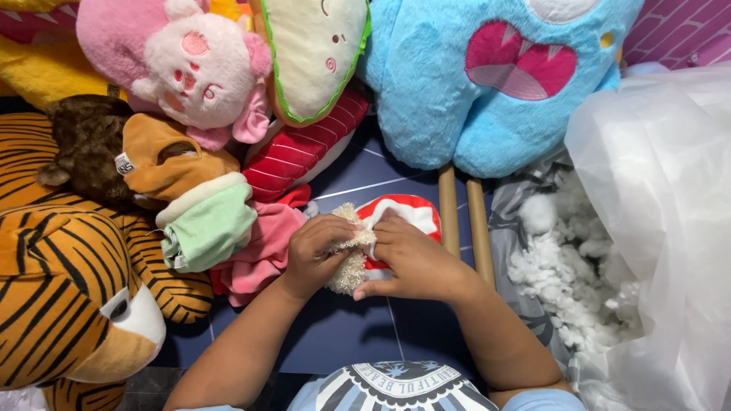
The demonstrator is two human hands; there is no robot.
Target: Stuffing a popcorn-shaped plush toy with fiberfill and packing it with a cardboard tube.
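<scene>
While both hands meet at the centre of the dark blue floor mat (343, 335), the work looks only partly done, judging by how limp the piece is. The left hand (316, 255) is curled shut around a small cream-coloured, nubbly fleece plush piece (349, 270), thumb pressed on its top. The right hand (411, 262) grips the same piece from the other side, fingers bent over a red-and-white striped soft toy part (403, 213) that lies just behind it. Can't tell if the striped part & the cream piece are one item.

The cream piece sags flat, w/ little bulk inside. Loose white fibre stuffing (571, 274) sits piled in a clear plastic bag (662, 190) to the right, near the right forearm, plenty left.

Textures: cream piece is coarse & curly; stuffing is wispy, clumped. Big blue furry monster plush (457, 99) up top is shaggy, w/ a pink felt mouth. Orange-and-black striped tiger plush (68, 289) at left is smooth, short-pile. Pink-and-white fluffy round-faced plush (190, 68) sits above it. Two tan cardboard tubes (461, 221) lie side by side by the right hand.
</scene>
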